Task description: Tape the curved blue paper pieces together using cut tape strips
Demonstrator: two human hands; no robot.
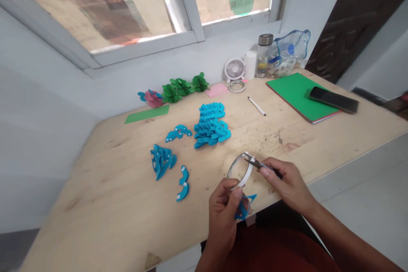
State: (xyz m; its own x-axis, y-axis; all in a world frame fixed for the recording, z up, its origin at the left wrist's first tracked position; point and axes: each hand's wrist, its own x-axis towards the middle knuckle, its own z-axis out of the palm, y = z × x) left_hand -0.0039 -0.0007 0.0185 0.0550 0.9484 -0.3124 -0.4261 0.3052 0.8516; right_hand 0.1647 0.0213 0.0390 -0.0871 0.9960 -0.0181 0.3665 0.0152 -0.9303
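Note:
My left hand [223, 208] is closed around a roll of white double-sided tape [246, 176], held upright just above the table. A blue paper cutout [243, 210] is tucked in the same hand, partly hidden by the fingers. In my right hand [287, 180] is a small pair of scissors [255, 162], its dark blades at the top of the tape ring. Left of my hands lie curved blue pieces with small white tape squares [183, 183]. Beyond them sit a loose blue paper cluster [162, 160] and a larger stack of blue cutouts [210, 126].
Green folded paper shapes [181, 87] and a pink-and-blue one [153, 98] line the wall, near a green strip [146, 114]. A small fan [235, 69], another tape roll [236, 86], bottle [263, 57], pen [256, 106], green sheets [295, 93] and phone [334, 99] occupy the back and right.

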